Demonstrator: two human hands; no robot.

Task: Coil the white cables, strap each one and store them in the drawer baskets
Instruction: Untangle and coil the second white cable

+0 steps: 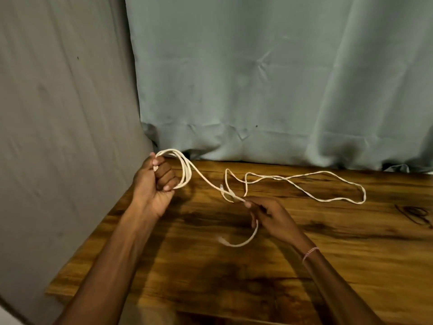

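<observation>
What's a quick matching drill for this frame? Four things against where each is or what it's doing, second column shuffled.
Things:
1. left hand
2. right hand
3. loose cable loop
4. bracelet

States:
A. lies on the table, far right
B. sits round the right wrist
C. holds the coils
D. pinches a strand, with one end dangling below

Pairs: 1-C, 2-D, 3-A, 4-B
</observation>
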